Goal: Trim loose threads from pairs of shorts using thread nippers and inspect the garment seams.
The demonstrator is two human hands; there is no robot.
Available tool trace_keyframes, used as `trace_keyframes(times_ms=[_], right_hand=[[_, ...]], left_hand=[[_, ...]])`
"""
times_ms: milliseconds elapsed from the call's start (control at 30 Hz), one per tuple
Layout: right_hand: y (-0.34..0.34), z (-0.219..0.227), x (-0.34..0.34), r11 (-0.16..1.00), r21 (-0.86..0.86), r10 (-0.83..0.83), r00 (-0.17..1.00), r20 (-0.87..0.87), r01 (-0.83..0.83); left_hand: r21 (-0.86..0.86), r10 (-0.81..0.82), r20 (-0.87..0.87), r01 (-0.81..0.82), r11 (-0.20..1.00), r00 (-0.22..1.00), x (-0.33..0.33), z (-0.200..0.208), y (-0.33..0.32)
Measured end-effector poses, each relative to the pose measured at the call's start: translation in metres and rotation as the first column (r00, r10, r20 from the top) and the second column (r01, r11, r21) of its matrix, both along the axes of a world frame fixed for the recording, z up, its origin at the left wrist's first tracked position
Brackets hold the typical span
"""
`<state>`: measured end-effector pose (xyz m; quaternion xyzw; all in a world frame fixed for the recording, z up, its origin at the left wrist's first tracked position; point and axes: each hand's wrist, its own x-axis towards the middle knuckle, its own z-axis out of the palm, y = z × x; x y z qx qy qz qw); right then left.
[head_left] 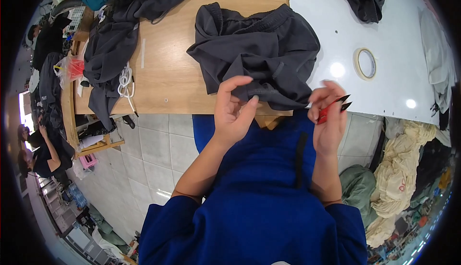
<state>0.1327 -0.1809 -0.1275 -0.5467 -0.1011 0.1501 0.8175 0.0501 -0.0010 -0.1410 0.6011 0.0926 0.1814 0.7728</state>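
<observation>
A pair of dark grey shorts [254, 44] with a gathered elastic waistband lies crumpled at the table's front edge, its waist on the far side. My left hand [233, 114] hovers at the near edge of the shorts, thumb and index finger apart, nothing visible between them. Just right of the garment, my right hand [330, 121] is closed around small thread snips [323, 115]. Their handle is red, and the dark pointed blades stick out past the fingers to the right.
A roll of tape [365, 64] lies on the white tabletop [331, 49] at right. More dark garments [113, 44] and a white cord [125, 82] lie on the wooden table's left side. Cream cloth [401, 169] is heaped below right. Other people [48, 152] are far left.
</observation>
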Motion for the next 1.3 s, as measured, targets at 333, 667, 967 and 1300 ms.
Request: trace_keyframes(times_ms=[333,667,967,1300], right_hand=[[0.033,0.001,-0.021,0.913,-0.405,0.163,0.953,0.254,-0.049],[0.035,0.009,-0.021,0.93,-0.334,0.144,0.988,-0.058,-0.155],[0.024,0.006,-0.01,0.998,0.062,0.042,0.959,-0.28,-0.026],[0.003,0.005,0.014,0.969,-0.083,-0.244,0.959,-0.145,0.234]], left_hand=[[-0.116,0.086,0.13,-0.071,0.991,0.988,-0.006,-0.009,-0.003],[-0.165,0.132,0.095,-0.116,0.979,0.987,-0.005,-0.014,-0.006],[-0.092,0.151,0.113,-0.141,0.986,0.982,-0.011,-0.016,-0.001],[-0.072,0.009,0.034,-0.006,0.997,0.999,-0.021,-0.014,0.001]])
